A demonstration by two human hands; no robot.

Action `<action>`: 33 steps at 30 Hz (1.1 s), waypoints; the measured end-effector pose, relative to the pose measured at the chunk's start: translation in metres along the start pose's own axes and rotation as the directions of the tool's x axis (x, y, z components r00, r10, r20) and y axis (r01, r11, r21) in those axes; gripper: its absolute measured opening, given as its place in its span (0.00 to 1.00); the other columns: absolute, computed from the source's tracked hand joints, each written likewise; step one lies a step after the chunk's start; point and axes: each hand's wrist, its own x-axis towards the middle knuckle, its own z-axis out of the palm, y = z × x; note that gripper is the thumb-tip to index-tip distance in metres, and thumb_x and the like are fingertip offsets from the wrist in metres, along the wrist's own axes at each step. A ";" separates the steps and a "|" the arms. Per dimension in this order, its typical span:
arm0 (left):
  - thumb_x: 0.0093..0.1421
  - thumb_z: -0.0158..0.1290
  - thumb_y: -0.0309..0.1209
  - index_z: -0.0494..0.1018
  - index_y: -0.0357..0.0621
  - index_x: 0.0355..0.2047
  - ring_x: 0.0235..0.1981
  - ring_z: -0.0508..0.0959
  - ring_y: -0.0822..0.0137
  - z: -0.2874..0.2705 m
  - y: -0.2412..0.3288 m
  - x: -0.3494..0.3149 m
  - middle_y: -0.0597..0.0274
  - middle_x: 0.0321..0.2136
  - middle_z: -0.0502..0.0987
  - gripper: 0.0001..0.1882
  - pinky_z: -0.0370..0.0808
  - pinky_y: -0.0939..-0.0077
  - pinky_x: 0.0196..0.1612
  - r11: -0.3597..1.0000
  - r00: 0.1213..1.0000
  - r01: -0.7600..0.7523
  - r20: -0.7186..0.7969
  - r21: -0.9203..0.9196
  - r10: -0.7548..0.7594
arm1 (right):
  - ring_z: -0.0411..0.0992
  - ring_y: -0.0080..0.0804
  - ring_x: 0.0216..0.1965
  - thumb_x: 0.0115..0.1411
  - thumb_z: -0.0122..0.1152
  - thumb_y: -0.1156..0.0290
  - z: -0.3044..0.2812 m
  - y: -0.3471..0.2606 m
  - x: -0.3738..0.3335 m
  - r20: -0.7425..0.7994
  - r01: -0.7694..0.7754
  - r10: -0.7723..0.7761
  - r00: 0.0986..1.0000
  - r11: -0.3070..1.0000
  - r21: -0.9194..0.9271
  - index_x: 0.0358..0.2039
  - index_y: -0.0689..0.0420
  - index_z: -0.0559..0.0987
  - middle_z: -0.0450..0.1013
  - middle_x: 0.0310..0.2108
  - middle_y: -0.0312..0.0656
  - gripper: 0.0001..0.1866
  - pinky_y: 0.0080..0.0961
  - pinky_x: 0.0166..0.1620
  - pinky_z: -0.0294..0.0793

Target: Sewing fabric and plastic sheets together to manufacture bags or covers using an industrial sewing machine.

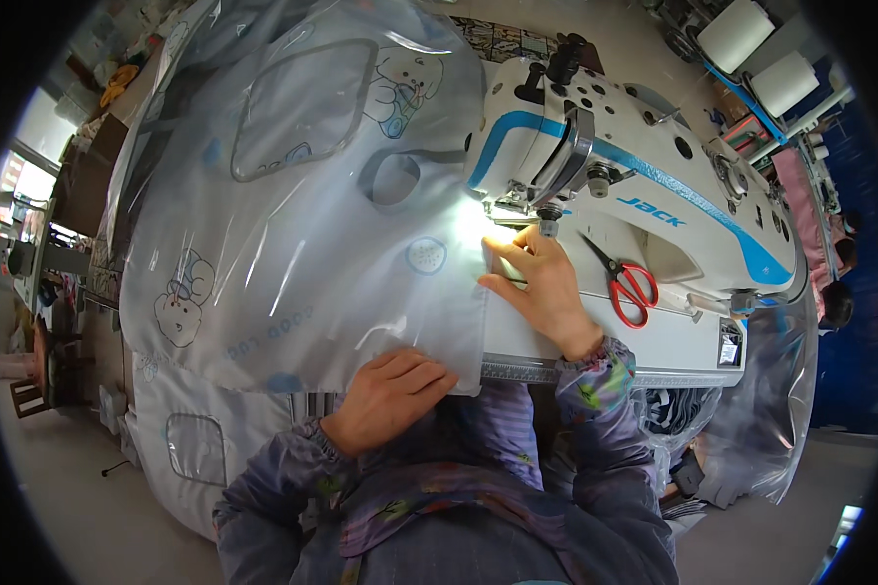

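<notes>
Pressing with the left hand (388, 398) at seven o'clock and touching with the right hand (544, 292) at three, too hidden to say whether pinching, on a translucent grey-white printed plastic sheet (337, 268) reaching toward ten. Could pucker if tugged by overhanging weight, or end in a pricked fingertip if straying too near the working end of the white-and-blue metal sewing machine (644, 180) at two. See dark folded strips (671, 408) inside a clear plastic bag (656, 448) at four.

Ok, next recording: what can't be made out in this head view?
- The sewing machine's needle point: head view, lost in glare beside the right hand.
- Underside of the left hand: head view, hidden by the hand itself; gripping or only pressing the printed sheet, I can't tell.
- Printed sheet's far end: head view, cut off at the upper edge.
</notes>
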 end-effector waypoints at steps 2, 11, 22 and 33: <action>0.50 0.58 0.27 0.81 0.47 0.45 0.45 0.81 0.64 0.000 -0.006 0.007 0.67 0.43 0.80 0.20 0.79 0.67 0.50 1.000 1.000 -0.014 -0.018 -0.019 0.014 | 0.70 0.41 0.37 0.52 0.75 0.62 0.000 0.000 0.000 0.014 -0.007 0.007 1.000 1.000 -0.001 0.51 0.50 0.84 0.70 0.35 0.41 0.24 0.36 0.41 0.70; 0.51 0.56 0.28 0.79 0.48 0.41 0.42 0.79 0.66 0.004 -0.037 0.039 0.70 0.37 0.77 0.15 0.78 0.70 0.45 0.999 0.998 -0.037 -0.045 0.003 0.038 | 0.71 0.40 0.34 0.53 0.75 0.61 0.001 0.002 0.001 0.018 -0.026 0.026 1.000 0.999 -0.025 0.51 0.49 0.84 0.70 0.34 0.40 0.24 0.36 0.38 0.70; 0.50 0.57 0.29 0.82 0.53 0.40 0.37 0.79 0.68 0.005 -0.082 0.077 0.72 0.34 0.78 0.16 0.78 0.71 0.41 0.991 0.997 -0.064 -0.028 0.115 0.068 | 0.72 0.38 0.31 0.55 0.72 0.69 0.002 0.003 0.001 0.003 -0.011 0.011 1.000 1.000 -0.006 0.50 0.48 0.85 0.72 0.34 0.39 0.20 0.34 0.34 0.71; 0.51 0.56 0.30 0.80 0.54 0.34 0.37 0.79 0.68 0.012 -0.122 0.114 0.71 0.31 0.74 0.09 0.78 0.72 0.40 0.976 0.985 -0.109 -0.110 0.189 0.132 | 0.72 0.36 0.25 0.58 0.67 0.73 0.003 0.002 0.005 -0.004 0.003 -0.003 1.000 1.000 -0.020 0.50 0.48 0.85 0.71 0.32 0.39 0.18 0.34 0.29 0.70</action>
